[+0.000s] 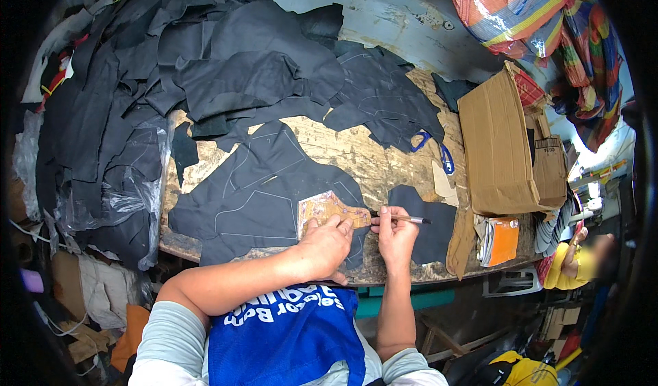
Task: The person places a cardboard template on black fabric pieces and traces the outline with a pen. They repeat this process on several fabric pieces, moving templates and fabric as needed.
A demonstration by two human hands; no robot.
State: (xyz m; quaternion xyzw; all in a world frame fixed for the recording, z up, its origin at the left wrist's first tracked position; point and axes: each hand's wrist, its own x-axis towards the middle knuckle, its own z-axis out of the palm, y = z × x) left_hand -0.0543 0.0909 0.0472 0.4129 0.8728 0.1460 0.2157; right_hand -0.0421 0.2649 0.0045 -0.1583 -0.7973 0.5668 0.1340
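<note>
A tan pattern template (322, 206) lies flat on a piece of black leather (267, 173) spread over the worn wooden table. My left hand (327, 241) presses down on the template's lower part, fingers stretched out over it. Between the fingers of my right hand (395, 232) is a slim pen (413, 219), its tip at the template's right end. Pale outlines (255, 211) are drawn on the leather left of the template. A smaller black leather piece (428, 225) lies just right of my right hand.
Blue-handled scissors (445, 158) lie toward the table's right side. Behind them stands an open cardboard box (497, 139), with a notebook stack (499, 241) in front. A large heap of black leather (233, 43) covers the far left. Another person (572, 259) sits at the far right.
</note>
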